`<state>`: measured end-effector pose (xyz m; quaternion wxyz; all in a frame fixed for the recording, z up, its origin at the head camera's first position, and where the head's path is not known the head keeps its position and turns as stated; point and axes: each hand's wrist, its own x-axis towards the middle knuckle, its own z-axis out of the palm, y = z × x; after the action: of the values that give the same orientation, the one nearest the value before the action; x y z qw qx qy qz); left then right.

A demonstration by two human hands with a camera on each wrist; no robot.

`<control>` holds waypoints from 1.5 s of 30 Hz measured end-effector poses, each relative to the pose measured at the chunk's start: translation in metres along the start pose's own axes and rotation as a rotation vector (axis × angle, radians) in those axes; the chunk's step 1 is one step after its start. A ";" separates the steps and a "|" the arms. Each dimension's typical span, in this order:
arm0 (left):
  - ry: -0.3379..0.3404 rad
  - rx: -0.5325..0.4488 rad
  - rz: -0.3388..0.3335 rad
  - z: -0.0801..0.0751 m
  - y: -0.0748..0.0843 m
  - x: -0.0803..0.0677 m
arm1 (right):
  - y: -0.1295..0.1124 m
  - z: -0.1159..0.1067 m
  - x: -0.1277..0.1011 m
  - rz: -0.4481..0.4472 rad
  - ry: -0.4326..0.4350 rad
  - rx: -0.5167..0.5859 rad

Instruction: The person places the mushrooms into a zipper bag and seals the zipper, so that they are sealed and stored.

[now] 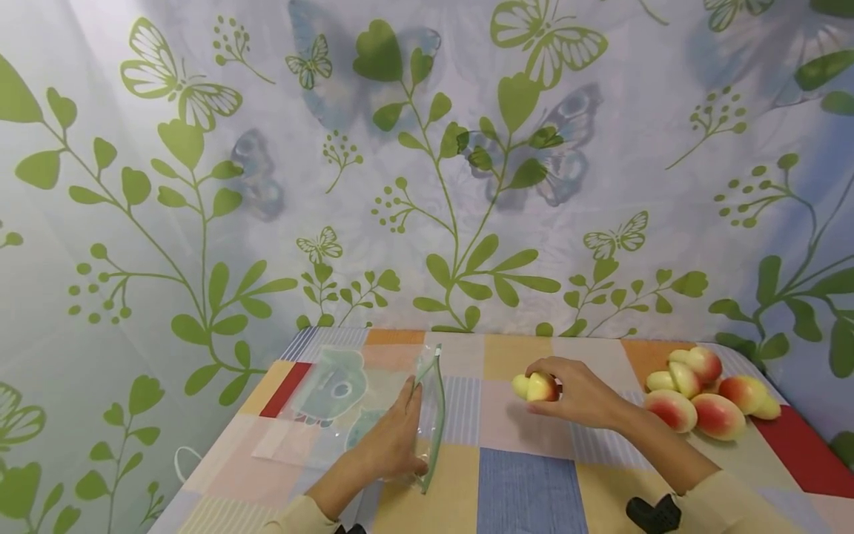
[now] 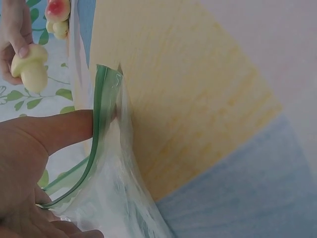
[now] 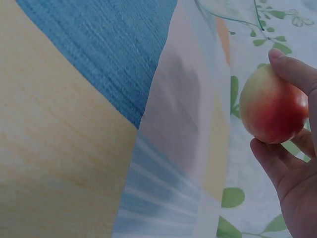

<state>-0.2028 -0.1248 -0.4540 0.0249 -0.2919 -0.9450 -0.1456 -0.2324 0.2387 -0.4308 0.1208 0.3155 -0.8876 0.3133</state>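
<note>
A mushroom-shaped toy (image 1: 542, 387), pale yellow with a red blush on its cap, is held above the table by my right hand (image 1: 579, 391). Its fingers and thumb grip the cap (image 3: 272, 106), and the pale stem points left towards the bag. On the left lies a clear zip bag (image 1: 313, 445) with green prints and a green zip edge (image 2: 99, 99). My left hand (image 1: 394, 437) is at its mouth, thumb straight and spread from the fingers, parting the two edges. The left fingertips are partly hidden by the bag.
Several similar red-and-yellow mushroom toys (image 1: 719, 417) are heaped at the table's right side. A patchwork-patterned cloth (image 1: 527, 482) covers the table. Behind it hangs a curtain (image 1: 440, 193) printed with leaves and butterflies.
</note>
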 end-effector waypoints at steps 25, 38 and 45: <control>-0.002 -0.010 -0.016 -0.002 0.004 0.000 | -0.014 0.037 0.032 -0.028 -0.028 0.109; -0.040 -0.004 -0.015 -0.008 0.004 0.002 | -0.023 0.063 0.055 -0.051 -0.046 0.124; -0.050 0.008 -0.013 -0.007 0.004 0.006 | -0.028 0.080 0.066 -0.077 -0.045 0.110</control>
<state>-0.2064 -0.1206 -0.4452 0.0015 -0.2891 -0.9478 -0.1346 -0.2670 0.1397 -0.4519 0.0954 0.3626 -0.8586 0.3497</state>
